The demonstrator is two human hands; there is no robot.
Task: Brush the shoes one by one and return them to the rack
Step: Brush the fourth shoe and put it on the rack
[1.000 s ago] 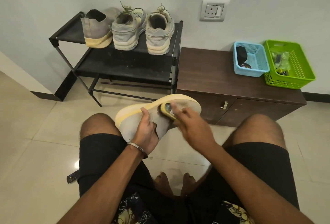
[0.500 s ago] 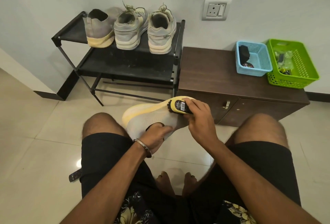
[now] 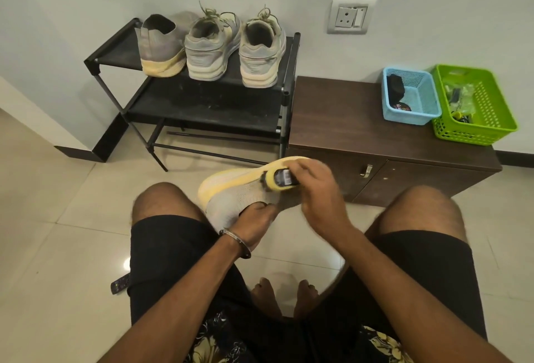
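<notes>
Fingers of right hand (image 3: 318,189) grip brush (image 3: 278,180), left hand (image 3: 257,218) sits inside grey shoe (image 3: 239,195): best short strokes, shoe braced, below rack (image 3: 208,108).

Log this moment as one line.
step: brushing | left hand: inside grey shoe | right hand: grips yellow brush | rack: three shoes

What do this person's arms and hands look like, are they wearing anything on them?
Both arms are bare up to the bottom edge of the picture: no sleeves show and no gloves. The left hand has a thin silver-coloured metal bangle around its wrist. The right hand wears nothing that can be seen: no ring, watch or band on that wrist.
</notes>
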